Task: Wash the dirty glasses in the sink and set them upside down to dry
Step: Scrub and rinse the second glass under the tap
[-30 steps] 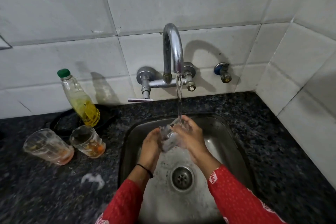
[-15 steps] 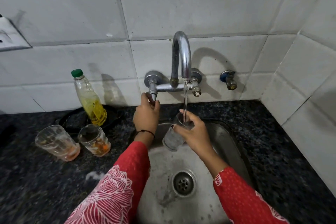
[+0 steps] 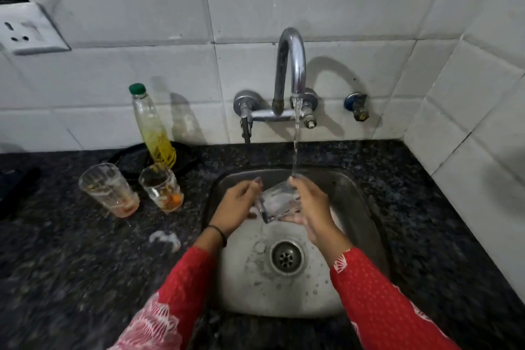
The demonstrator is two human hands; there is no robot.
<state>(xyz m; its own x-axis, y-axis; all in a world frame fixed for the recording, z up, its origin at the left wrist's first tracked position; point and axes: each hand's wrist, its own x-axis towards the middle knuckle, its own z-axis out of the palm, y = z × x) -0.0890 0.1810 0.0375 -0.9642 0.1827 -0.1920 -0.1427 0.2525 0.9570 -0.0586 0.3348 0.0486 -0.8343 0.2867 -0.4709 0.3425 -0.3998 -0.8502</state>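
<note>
Over the steel sink I hold a clear glass, tilted on its side with its mouth toward the lower left. My left hand grips it at the mouth end and my right hand wraps its base end. Water runs from the curved tap and lands on the glass by my right fingers. Two dirty glasses stand upright on the dark counter to the left: a taller one with orange dregs and a shorter one with orange residue.
A bottle of yellow liquid with a green cap stands behind the dirty glasses on a black round object. A blob of foam lies on the counter left of the sink. A wall socket is at upper left, tiled walls behind and right.
My left hand has come down from the tap handle and taken hold of the glass again. The glass has tipped from upright onto its side. The water flow looks stronger.
</note>
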